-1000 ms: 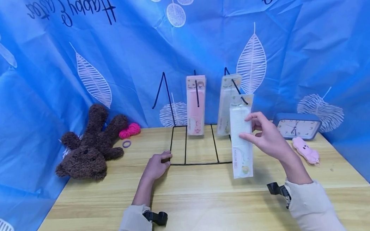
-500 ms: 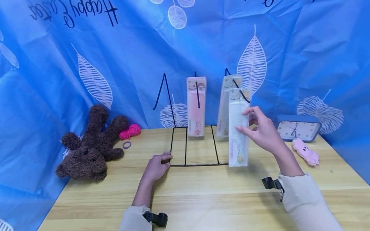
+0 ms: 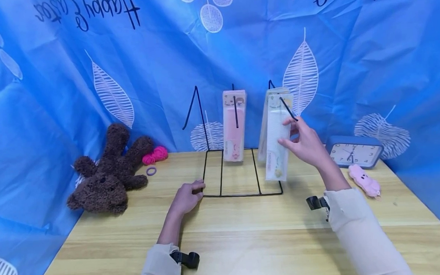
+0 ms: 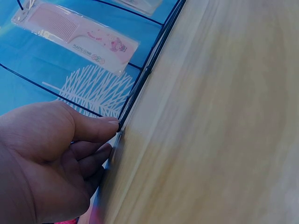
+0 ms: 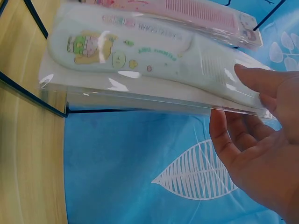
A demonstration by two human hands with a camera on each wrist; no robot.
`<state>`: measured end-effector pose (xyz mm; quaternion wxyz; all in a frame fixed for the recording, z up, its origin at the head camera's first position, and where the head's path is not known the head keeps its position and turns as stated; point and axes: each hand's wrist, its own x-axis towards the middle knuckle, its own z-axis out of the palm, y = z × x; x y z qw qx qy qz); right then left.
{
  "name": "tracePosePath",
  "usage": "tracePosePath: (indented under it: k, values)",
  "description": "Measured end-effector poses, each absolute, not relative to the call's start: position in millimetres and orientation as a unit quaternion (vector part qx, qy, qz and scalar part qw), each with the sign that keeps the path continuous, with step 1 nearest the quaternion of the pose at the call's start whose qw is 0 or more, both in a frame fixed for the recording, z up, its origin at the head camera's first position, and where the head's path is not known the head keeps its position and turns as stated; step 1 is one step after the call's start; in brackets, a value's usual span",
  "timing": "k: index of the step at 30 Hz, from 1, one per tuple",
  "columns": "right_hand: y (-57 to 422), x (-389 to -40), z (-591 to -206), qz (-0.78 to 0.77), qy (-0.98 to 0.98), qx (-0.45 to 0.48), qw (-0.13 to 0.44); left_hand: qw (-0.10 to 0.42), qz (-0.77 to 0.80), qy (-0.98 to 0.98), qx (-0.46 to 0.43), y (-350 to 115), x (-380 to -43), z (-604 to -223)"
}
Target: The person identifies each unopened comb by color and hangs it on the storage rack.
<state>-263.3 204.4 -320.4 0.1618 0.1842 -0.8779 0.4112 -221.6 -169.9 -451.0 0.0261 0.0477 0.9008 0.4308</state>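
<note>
My right hand (image 3: 306, 142) pinches the edge of a pale green comb in a clear package (image 3: 277, 140), thumb in front and fingers behind. The package hangs on the right hook of a black wire rack (image 3: 242, 195), with other packaged pale combs (image 3: 262, 139) close behind it. Up close in the right wrist view, the held comb (image 5: 140, 60) has cartoon prints on its handle. My left hand (image 3: 186, 197) grips the rack's front left corner, the thumb on the wire in the left wrist view. Pink packaged combs (image 3: 233, 126) hang on the middle hook.
The rack's left hook (image 3: 189, 108) is bare. A brown teddy bear (image 3: 105, 174), a pink yarn bundle (image 3: 155, 155) and a purple ring (image 3: 151, 171) lie left. At right are a blue clock (image 3: 353, 151) and a pink plush toy (image 3: 364, 181). Blue cloth (image 3: 155, 74) hangs behind.
My right hand has moved the packaged comb back along the right hook, from near its tip toward the combs behind. The left hand has stayed on the rack corner.
</note>
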Motion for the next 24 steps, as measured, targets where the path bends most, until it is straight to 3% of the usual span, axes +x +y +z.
tracePosePath:
  k: [10,24]
  values:
    - [208.6,-279.7,-320.9,0.426,-0.868,0.200,0.156,0.021,0.426,0.903,0.057,-168.8,-222.8,-450.2]
    - [219.1,-276.2,-327.7,0.397,-0.889,0.190,0.126,0.029,0.427,0.902,0.057,-165.2,-224.1,-449.5]
